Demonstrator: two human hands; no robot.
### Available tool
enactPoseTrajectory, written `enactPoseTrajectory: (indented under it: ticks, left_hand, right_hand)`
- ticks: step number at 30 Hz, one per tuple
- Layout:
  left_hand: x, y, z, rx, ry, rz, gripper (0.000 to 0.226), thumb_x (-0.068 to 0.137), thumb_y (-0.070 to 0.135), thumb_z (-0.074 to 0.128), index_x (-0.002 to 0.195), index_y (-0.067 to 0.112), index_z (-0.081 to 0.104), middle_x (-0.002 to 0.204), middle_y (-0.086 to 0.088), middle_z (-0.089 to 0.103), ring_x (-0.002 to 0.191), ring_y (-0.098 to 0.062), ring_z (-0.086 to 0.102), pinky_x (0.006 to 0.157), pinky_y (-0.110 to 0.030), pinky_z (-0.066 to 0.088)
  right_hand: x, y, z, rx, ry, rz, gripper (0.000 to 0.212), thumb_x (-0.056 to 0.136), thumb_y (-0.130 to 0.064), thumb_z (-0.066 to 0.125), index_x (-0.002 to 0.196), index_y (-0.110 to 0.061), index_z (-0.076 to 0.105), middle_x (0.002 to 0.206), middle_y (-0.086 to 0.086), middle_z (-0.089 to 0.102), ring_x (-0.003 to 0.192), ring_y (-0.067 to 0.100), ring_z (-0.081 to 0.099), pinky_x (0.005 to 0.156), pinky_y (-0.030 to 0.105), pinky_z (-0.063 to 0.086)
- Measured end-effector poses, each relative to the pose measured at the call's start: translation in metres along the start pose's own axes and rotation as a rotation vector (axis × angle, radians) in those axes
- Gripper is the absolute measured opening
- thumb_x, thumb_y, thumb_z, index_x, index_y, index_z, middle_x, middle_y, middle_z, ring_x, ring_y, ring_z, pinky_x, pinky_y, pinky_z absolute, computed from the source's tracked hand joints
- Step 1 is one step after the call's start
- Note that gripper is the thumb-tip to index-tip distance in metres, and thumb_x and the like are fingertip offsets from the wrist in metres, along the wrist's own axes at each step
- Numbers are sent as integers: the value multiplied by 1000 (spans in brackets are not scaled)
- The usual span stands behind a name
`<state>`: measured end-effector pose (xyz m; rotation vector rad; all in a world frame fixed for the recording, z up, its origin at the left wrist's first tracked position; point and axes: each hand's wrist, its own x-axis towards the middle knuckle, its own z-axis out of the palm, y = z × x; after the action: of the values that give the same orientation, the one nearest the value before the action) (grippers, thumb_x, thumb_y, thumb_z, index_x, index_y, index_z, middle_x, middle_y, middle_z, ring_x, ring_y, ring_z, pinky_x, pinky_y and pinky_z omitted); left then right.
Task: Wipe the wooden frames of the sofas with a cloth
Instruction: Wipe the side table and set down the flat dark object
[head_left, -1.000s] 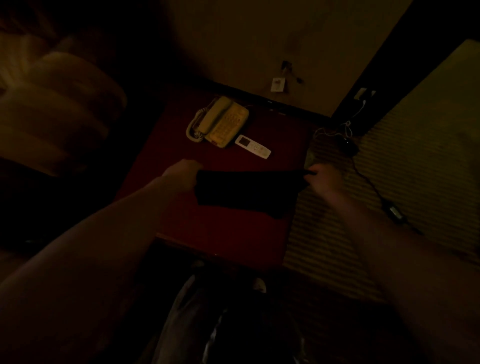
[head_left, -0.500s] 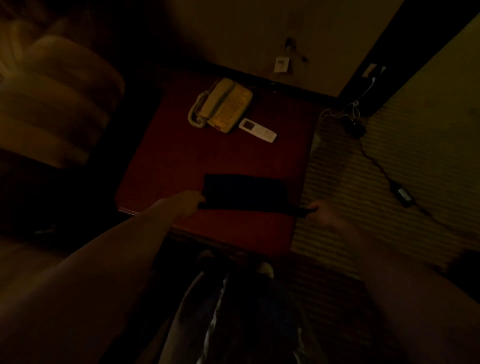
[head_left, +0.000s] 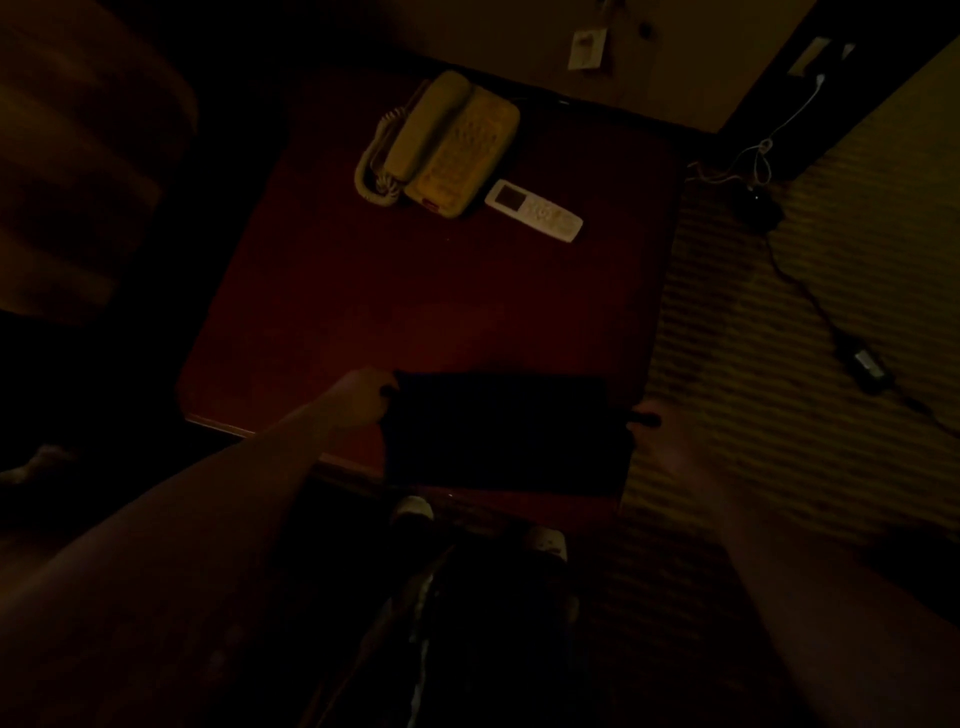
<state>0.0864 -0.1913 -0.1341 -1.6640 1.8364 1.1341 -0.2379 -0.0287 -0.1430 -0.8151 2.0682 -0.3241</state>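
Observation:
The room is very dim. A dark cloth (head_left: 506, 434) hangs stretched flat between my two hands, over the near edge of a red-brown side table (head_left: 395, 291). My left hand (head_left: 361, 397) pinches its upper left corner. My right hand (head_left: 662, 434) pinches the upper right corner, just past the table's right edge. A sofa (head_left: 78, 156) with a padded arm stands at the far left, mostly in shadow; its wooden frame cannot be made out.
On the table's far side lie a yellowish corded telephone (head_left: 447, 143) and a white remote (head_left: 535, 210). Striped carpet (head_left: 779, 364) lies to the right, with a cable and power adapter (head_left: 867, 366) on it. My shoes (head_left: 415, 509) show below the table edge.
Both hands have drawn the cloth from the middle of the table back toward its near edge, and it now hangs spread taller. The view has moved closer to the table.

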Motion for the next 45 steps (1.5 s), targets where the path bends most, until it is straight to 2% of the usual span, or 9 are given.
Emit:
enactPoseTrajectory:
  ticks: [4,7,12,16,22,27,35,40,45]
  left_hand:
    - [24,-4,-2,-87,118,-20,30,99,13,43,125,3,54,104,-12,56,69,-15,51,55,-22,40]
    - [34,-13,9,-217,184,-118,54,96,24,53,142,5,32,122,-15,51,88,-24,56,63,-29,46]
    - [61,-49,55,-460,52,-245,77,83,35,69,143,6,31,136,-16,46,117,-33,53,89,-42,52]
    - [58,-38,77,-686,108,-322,60,81,24,74,128,-1,46,123,-16,57,110,-32,58,87,-42,53]
    - [43,-7,84,-747,204,-369,24,89,16,63,78,4,46,78,-5,50,82,-24,55,86,-37,49]
    - [39,23,81,-863,61,-252,27,92,19,57,117,9,55,92,-4,57,90,-25,58,78,-34,48]
    - [31,70,80,-1099,-252,-207,25,96,17,52,119,8,55,94,-5,59,76,-18,57,57,-29,46]
    - [34,98,82,-1070,-297,-189,41,96,18,52,136,12,43,131,-12,50,105,-25,55,79,-38,51]
    - [41,130,93,-924,-258,-90,38,92,19,59,128,9,51,125,-9,55,112,-24,55,94,-43,49]
  right_hand:
    - [29,-25,7,-76,71,-84,42,97,-21,51,137,-11,44,134,10,48,113,24,50,84,25,40]
    - [43,-34,25,-86,137,-107,58,95,-21,55,147,-16,29,150,10,29,131,26,36,103,29,33]
    - [35,-39,64,-71,105,-76,42,94,-16,53,136,-14,44,143,12,32,108,22,50,78,21,40]
    - [28,-35,92,-37,5,-63,32,95,-17,51,127,-13,51,133,12,43,67,5,48,50,15,37]
    - [17,-44,107,24,-161,-68,24,97,-18,49,120,-15,57,103,-1,57,62,7,50,48,16,39]
    - [7,-55,110,235,-299,-27,22,96,-27,52,116,-19,58,110,-7,54,93,10,55,78,27,49]
    - [-1,-62,110,588,-381,102,23,89,-48,55,104,-31,56,119,-5,55,107,13,57,87,35,54]
    - [1,-55,100,623,-368,84,22,90,-38,60,109,-31,52,110,-14,52,101,6,54,90,34,51]
    - [7,-48,80,644,-248,105,7,95,-27,53,90,-31,54,96,-7,56,87,6,54,92,40,49]
